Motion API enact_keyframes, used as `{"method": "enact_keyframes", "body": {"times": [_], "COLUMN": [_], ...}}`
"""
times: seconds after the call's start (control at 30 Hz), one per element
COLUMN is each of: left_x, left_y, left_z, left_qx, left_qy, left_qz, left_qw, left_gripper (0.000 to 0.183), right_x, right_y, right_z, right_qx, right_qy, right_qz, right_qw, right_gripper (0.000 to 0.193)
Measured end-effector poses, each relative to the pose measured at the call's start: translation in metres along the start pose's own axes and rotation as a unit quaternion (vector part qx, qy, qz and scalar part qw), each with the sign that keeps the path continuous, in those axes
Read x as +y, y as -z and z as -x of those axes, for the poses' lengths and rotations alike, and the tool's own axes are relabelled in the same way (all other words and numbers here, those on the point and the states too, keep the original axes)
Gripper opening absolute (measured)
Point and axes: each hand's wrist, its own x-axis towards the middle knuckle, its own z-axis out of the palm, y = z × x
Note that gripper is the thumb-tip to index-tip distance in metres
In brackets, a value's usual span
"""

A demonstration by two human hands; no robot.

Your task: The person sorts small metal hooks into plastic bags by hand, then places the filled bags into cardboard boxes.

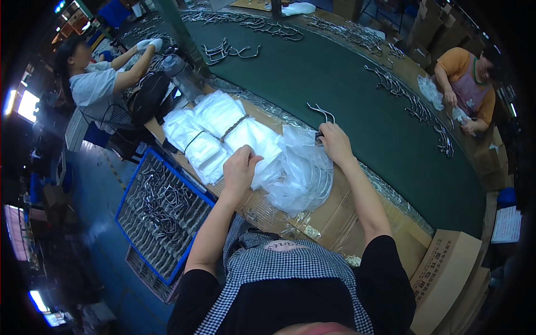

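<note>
My right hand (336, 144) is closed on a shiny bent metal piece (322, 111), whose forked, curved ends stick out past my fingers over the green belt. A small dark part shows beside those fingers. Below that hand lies a heap of clear plastic bags (304, 173), with curved metal shapes showing through the film. My left hand (240, 170) is raised with thumb and fingers pressed together beside the bags; whatever it pinches is hidden. Farther left are bundled stacks of white plastic bags (209, 131), bound with dark bands, on the cardboard-covered bench (349, 223).
A green conveyor belt (335, 72) carries clusters of bent metal pieces (410, 103). A blue-edged crate (164, 215) with metal pieces stands at left, a cardboard box (446, 279) at right. A clear bottle (181, 75) stands on the bench. Co-workers (466, 84) work at both sides.
</note>
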Motion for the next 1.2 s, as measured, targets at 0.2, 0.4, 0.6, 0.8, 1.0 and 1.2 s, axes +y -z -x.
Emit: {"method": "enact_keyframes", "body": {"times": [0.2,0.4,0.6,0.8,1.0,1.2], "left_x": [0.005,0.032,0.081,0.112,0.072,-0.018], "left_y": [0.012,0.021,0.037,0.058,0.018,-0.027], "left_z": [-0.006,-0.011,-0.004,0.014,0.007,0.010], "left_qx": [0.076,0.033,0.020,0.027,-0.001,-0.008], "left_qy": [-0.037,-0.006,-0.020,-0.126,-0.109,-0.110], "left_qz": [0.014,0.178,0.275,0.294,0.159,-0.079], "left_qw": [0.996,0.983,0.961,0.947,0.981,0.991], "left_gripper": [0.018,0.009,0.006,0.008,0.007,0.017], "right_x": [-0.004,-0.061,-0.116,-0.157,-0.126,-0.075], "right_y": [0.017,0.089,0.089,0.076,0.062,0.052], "right_z": [0.001,0.007,0.016,0.048,0.065,0.013], "right_qx": [0.034,0.055,-0.015,0.190,-0.102,-0.001], "right_qy": [-0.026,-0.137,-0.138,0.316,0.234,0.005], "right_qz": [-0.022,-0.667,-0.783,-0.080,-0.054,-0.295], "right_qw": [0.999,0.731,0.606,0.926,0.965,0.955], "right_gripper": [0.019,0.004,0.003,0.009,0.014,0.026]}}
